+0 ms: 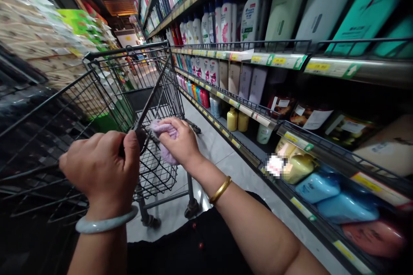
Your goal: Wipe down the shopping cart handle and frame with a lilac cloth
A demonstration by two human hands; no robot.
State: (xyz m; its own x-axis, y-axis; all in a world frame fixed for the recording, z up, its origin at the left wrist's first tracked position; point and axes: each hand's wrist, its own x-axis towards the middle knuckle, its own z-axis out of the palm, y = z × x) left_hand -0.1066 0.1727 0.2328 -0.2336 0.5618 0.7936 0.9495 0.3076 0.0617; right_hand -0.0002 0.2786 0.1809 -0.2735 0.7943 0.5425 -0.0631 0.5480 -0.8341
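My left hand (101, 167), with a pale bangle at the wrist, is closed around the dark rim of a wire shopping cart (129, 51). Just to its right, my right hand (183, 139) grips a bunched light purple cloth (169, 154). The cloth is close to the cart's near side; whether it touches the wire, I cannot tell. A gold bracelet (221, 190) circles my right wrist. Wire mesh shows in the basket below and beyond both hands.
Store shelves (277, 60) with bottles run along the right side, several tiers high. Yellow bottles (231, 119) and blue bottles (346, 206) stand or lie low down. Stacked packages (35, 25) line the left. Cart wheels (192, 208) rest on the tiled floor (219, 154).
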